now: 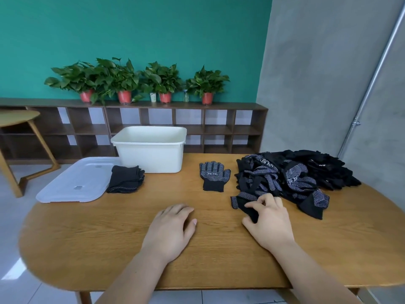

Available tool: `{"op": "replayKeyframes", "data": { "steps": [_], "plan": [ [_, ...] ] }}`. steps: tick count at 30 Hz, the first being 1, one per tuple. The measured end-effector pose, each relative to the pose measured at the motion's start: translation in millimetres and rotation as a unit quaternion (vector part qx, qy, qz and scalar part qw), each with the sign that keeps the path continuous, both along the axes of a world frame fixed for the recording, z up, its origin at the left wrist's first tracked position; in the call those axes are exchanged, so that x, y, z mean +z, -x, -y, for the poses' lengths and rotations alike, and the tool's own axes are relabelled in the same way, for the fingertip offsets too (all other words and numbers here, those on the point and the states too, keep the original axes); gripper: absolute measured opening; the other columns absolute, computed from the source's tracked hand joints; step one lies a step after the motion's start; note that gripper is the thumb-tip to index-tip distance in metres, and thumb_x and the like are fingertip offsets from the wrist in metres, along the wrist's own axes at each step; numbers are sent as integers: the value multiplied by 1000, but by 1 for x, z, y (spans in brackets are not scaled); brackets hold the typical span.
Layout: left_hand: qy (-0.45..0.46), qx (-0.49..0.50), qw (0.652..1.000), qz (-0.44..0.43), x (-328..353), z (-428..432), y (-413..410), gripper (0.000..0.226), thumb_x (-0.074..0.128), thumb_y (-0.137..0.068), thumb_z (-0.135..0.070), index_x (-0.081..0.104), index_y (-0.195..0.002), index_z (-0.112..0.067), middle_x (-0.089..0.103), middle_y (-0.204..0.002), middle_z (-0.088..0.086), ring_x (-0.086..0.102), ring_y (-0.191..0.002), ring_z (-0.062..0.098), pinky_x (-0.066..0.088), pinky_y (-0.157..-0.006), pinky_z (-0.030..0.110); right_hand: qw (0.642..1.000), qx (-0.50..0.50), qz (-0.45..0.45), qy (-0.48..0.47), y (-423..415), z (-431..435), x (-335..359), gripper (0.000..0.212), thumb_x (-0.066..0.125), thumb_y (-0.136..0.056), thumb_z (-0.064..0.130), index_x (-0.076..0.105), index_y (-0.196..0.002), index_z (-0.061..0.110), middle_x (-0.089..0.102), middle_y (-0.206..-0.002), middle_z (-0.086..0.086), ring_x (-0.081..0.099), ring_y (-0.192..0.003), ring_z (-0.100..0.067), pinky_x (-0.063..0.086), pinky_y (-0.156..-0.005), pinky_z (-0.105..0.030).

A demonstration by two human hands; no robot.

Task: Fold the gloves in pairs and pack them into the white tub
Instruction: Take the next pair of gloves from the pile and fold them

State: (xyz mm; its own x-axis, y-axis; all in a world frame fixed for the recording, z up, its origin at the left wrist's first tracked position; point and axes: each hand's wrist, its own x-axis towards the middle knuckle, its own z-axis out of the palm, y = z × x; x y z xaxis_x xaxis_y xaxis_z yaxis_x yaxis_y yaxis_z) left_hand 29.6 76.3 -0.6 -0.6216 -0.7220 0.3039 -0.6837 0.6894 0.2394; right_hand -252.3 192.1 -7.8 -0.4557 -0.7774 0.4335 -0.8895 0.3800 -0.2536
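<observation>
Gloves pile (295, 172) on wood tbl (131, 249) w/ white tub (151, 156), teal wall (131, 29); R hand (268, 222) pinches a glove (241, 204), L hand (171, 229) flat.

The right hand (269, 220) covers part of the pinched glove (242, 205).

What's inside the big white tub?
Of the white tub, only bare inner walls show near the rim. Its front wall hides the bottom, so whatever lies down there cannot be seen.

Printed mark on the flat glove (214, 173) is illegible.
</observation>
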Motion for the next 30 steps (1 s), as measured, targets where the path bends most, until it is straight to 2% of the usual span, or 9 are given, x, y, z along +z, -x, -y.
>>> {"op": "replayKeyframes", "data": {
  "steps": [4, 8, 12, 15, 19, 22, 24, 26, 30],
  "plan": [
    [3, 2, 1000, -2, 0, 0, 0, 52, 31, -109, -57, 50, -153, -36, 46, -156, -19, 38, -146, 4, 28, -122, 30, 999, -30, -20, -4, -3, 1, 2, 36, 66, -92, 33, 73, -127, 32, 60, -108, 10, 54, -106, -18, 48, -89, -36],
    [1, 4, 1000, -8, 1, 1, 0, 51, 32, -109, -57, 51, -152, -37, 47, -154, -20, 39, -144, 3, 29, -121, 29, 996, 15, -68, 62, -8, 1, 20, 17, 70, -94, 28, 77, -109, 24, 73, -96, 9, 64, -92, -20, 52, -78, -37],
    [0, 3, 1000, -9, 3, 1, 1, 51, 32, -109, -57, 51, -151, -36, 47, -153, -19, 40, -143, 4, 30, -120, 30, 992, 93, 56, 64, -17, 23, 84, 11, 65, -100, 38, 72, -106, 33, 75, -93, 9, 69, -83, -16, 57, -75, -35],
    [0, 4, 1000, -9, 3, 0, 0, 51, 33, -109, -56, 53, -150, -35, 49, -152, -18, 41, -142, 5, 31, -119, 31, 981, 112, 145, 62, -21, 42, 134, 13, 67, -100, 36, 76, -100, 27, 76, -87, 9, 69, -81, -14, 53, -72, -29],
    [-4, 6, 1000, -13, 0, 1, 0, 51, 32, -108, -57, 54, -149, -36, 50, -151, -18, 42, -141, 5, 32, -119, 32, 907, 113, 358, 189, -20, 48, 166, 9, 71, -98, 31, 79, -98, 25, 79, -85, 10, 75, -84, -13, 60, -76, -34],
    [-5, 6, 1000, -14, 0, 2, 0, 51, 32, -108, -57, 53, -149, -36, 50, -151, -18, 42, -141, 5, 32, -119, 31, 868, 38, 444, 218, -12, 41, 146, 8, 75, -96, 25, 79, -101, 21, 77, -72, 7, 75, -67, -15, 57, -64, -32],
    [-4, 7, 1000, -12, 1, 2, 0, 51, 32, -108, -57, 53, -149, -36, 50, -150, -18, 42, -140, 5, 32, -119, 32, 908, -46, 392, 141, 1, 30, 114, 17, 77, -91, 27, 79, -106, 21, 76, -74, 4, 75, -69, -20, 56, -70, -32],
    [-6, 6, 1000, -12, 2, 2, 0, 50, 33, -108, -56, 53, -149, -35, 50, -150, -18, 43, -139, 6, 32, -118, 32, 954, -106, 280, -3, 9, 14, 78, 35, 77, -88, 34, 73, -120, 23, 78, -99, -3, 73, -94, -27, 55, -86, -33],
    [-5, 6, 1000, -14, 1, 2, 0, 50, 34, -109, -55, 54, -149, -34, 50, -150, -16, 42, -140, 7, 31, -119, 32, 972, -91, 194, -97, 9, -11, 37, 49, 72, -90, 33, 56, -136, 35, 71, -102, 2, 65, -99, -26, 51, -82, -34]
  ]
}}
